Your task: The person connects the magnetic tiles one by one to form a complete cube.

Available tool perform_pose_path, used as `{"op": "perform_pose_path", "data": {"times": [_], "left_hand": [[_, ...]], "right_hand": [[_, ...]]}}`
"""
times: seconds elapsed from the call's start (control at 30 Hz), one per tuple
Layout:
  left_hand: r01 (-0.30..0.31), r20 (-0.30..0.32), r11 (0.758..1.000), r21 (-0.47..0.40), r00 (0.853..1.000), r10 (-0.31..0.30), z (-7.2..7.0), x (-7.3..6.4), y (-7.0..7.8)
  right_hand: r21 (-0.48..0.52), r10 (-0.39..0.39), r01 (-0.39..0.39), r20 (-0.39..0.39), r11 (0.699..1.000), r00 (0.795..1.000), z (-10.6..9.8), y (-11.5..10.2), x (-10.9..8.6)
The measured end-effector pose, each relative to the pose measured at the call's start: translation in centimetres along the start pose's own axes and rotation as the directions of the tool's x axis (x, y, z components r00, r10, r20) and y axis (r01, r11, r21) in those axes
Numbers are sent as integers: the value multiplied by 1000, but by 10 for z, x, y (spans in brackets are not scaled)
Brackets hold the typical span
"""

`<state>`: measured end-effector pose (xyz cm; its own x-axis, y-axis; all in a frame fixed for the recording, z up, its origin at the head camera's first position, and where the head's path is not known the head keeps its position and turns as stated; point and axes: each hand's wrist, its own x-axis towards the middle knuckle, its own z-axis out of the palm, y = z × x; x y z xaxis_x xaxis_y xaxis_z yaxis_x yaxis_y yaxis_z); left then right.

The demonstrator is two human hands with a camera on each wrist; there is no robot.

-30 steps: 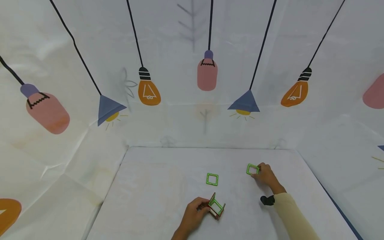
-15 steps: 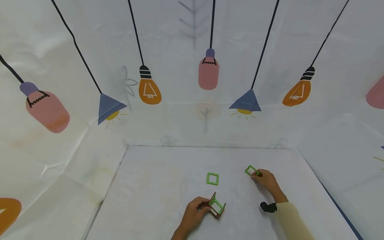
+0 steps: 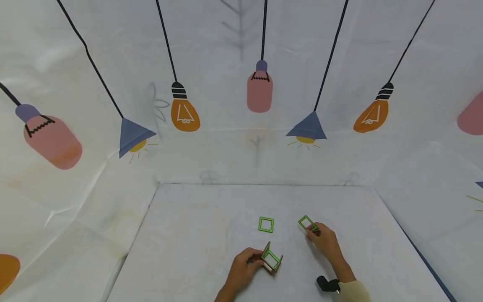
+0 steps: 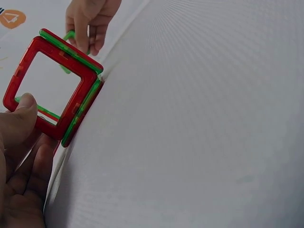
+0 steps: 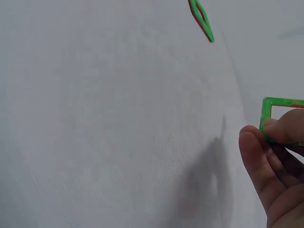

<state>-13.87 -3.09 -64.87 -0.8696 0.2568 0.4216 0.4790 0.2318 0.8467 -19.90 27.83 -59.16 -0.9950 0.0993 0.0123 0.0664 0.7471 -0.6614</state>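
Note:
My left hand (image 3: 241, 268) grips a small build of square magnetic tiles (image 4: 64, 58), thumb over one red frame in the left wrist view. Its red and green frames stand up from a green one (image 3: 278, 264), like an open box. My right hand (image 3: 327, 243) pinches a single green magnetic tile (image 3: 312, 222) by one corner, thumb on the frame in the right wrist view. That tile is held tilted above the table, right of the build. Another green tile (image 3: 260, 223) lies flat behind the build, also showing at the top of the right wrist view.
All this is on a white-covered table (image 3: 181, 251). Behind and beside it stands a white sheet (image 3: 222, 159) printed with hanging lamps. A black wrist device (image 3: 327, 284) sits at my right wrist, by a cream sleeve (image 3: 352, 291).
My right hand has come nearer and leftward with its tile, toward the build, turning the tile to a diamond angle. The left hand and its build have stayed put.

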Motion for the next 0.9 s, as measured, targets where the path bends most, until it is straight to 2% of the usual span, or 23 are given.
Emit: {"op": "perform_pose_path", "data": {"times": [0.1,0.23,0.37,0.63,0.8,0.9], "left_hand": [[-7,-5,1000,5,1000,7,1,0,1],[4,-17,1000,-2,1000,-4,1,0,3],[15,-24,1000,-2,1000,-15,1,0,3],[44,-1,999,14,999,-44,0,0,2],[58,0,998,8,998,-58,0,1,3],[68,-4,998,-5,998,-68,0,1,4]], "right_hand": [[32,-23,23,-8,999,1000,7,-8,-10],[75,-42,40,22,996,999,16,-16,-21],[67,-76,72,57,995,996,24,-21,-32],[118,-187,187,-13,975,982,38,-28,-50],[121,-269,270,-22,955,963,46,-31,-61],[109,-294,294,-17,949,956,51,-32,-66]]}}
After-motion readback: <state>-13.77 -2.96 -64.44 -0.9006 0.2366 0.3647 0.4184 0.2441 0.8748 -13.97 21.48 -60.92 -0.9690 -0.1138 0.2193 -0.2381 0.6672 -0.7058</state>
